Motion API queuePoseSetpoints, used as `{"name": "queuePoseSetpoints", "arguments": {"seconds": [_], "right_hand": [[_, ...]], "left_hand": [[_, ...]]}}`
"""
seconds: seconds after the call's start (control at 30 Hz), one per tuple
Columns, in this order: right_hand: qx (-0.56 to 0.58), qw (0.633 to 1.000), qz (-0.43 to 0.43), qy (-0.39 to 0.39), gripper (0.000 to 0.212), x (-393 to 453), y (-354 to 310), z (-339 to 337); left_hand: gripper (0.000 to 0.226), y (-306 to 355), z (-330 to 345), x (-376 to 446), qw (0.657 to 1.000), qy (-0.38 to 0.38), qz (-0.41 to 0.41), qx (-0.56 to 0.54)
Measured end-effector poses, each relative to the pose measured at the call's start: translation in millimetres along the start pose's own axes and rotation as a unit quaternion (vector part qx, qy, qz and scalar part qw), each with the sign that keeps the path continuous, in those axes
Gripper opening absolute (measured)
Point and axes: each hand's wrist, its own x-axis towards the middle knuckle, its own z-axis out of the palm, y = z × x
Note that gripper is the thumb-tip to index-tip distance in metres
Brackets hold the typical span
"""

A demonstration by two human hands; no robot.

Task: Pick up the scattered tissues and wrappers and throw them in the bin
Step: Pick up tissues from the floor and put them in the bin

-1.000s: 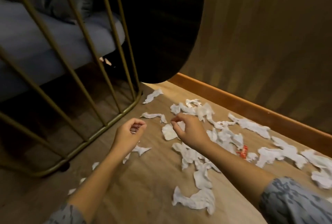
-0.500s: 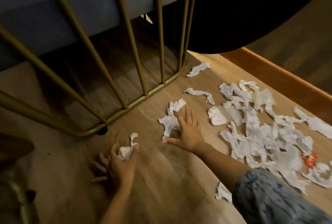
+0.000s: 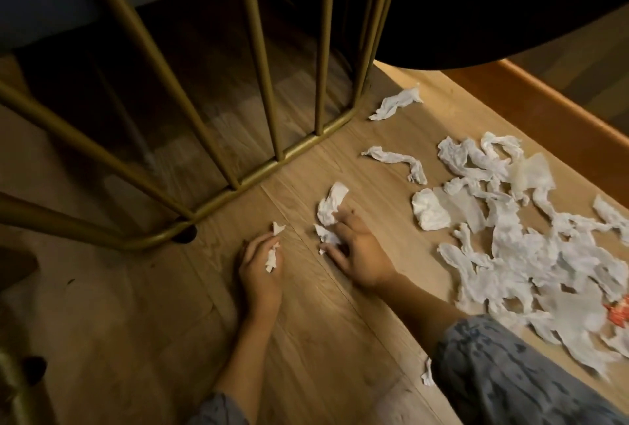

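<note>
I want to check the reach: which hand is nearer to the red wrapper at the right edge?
The right hand. It lies flat on tissue left of the big pile, with the red wrapper beyond that pile. The left hand, closed around a tissue scrap, is farther left.

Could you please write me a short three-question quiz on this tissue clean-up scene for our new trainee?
1. True or false: the left hand is closed around a small white tissue scrap.
2. Multiple choice: the right hand rests on the wooden floor with its fingers on A) the red wrapper, B) a crumpled white tissue, C) the gold metal frame.
3. Fill in: the big pile of white tissues lies to the ___ of the right hand.

Key: 1 true; 2 B; 3 right.
</note>
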Motion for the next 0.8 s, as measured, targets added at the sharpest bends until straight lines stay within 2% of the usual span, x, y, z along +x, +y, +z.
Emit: {"name": "queuePoseSetpoints", "arguments": {"seconds": [0.1, 0.23, 0.3, 0.37, 0.47, 0.57, 0.63, 0.73, 0.8], "right_hand": [[0.046, 0.992, 0.039, 0.109, 0.012, -24, -13, 4], [0.131, 0.940, 0.169, 0.266, 0.016, -54, -24, -23], [0.098, 0.918, 0.183, 0.337, 0.008, -70, -17, -42], [0.071, 0.898, 0.201, 0.385, 0.019, -89, -6, -59], [0.050, 0.873, 0.240, 0.422, 0.024, -127, 4, -77], [0.044, 0.861, 0.246, 0.443, 0.022, -167, 13, -85], [0.053, 0.844, 0.272, 0.458, 0.020, -190, 17, -84], [0.084, 0.797, 0.345, 0.488, 0.002, -220, 25, -76], [0.057, 0.793, 0.380, 0.474, 0.023, -234, 30, -65]], "left_hand": [[0.031, 17, 5, -1, 1.000, 0.003, 0.003, -0.028], [0.016, 42, 24, -9, 0.996, 0.007, 0.021, -0.085], [0.004, 55, 38, -16, 0.992, -0.047, 0.064, -0.095], [0.017, 75, 52, -23, 0.982, -0.111, 0.119, -0.100], [0.037, 111, 75, -34, 0.961, -0.163, 0.180, -0.129], [0.033, 138, 105, -49, 0.937, -0.240, 0.196, -0.161], [0.031, 152, 125, -57, 0.909, -0.314, 0.213, -0.174], [0.026, 172, 148, -72, 0.852, -0.429, 0.254, -0.159], [0.025, 173, 159, -86, 0.826, -0.477, 0.270, -0.128]]}}
